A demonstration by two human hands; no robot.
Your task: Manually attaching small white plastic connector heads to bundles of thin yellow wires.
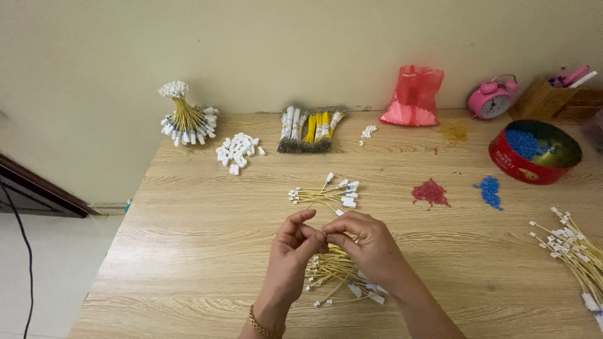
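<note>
My left hand (290,254) and my right hand (367,246) meet above the wooden table (188,251), fingertips pinched together on a thin yellow wire at about the middle. Under and between them lies a loose bundle of yellow wires with small white connectors (336,276). Just beyond my fingers rests a smaller fan of the same wires (326,195). A gold bracelet circles my left wrist (264,326).
A tied standing bundle of wires (186,118) and a heap of white connectors (237,151) sit far left. Bundled wires (309,130), a red bag (413,97), a pink alarm clock (492,98), a red tin of blue beads (535,151), red (430,193) and blue (489,191) bead piles, more wires (575,248) at right.
</note>
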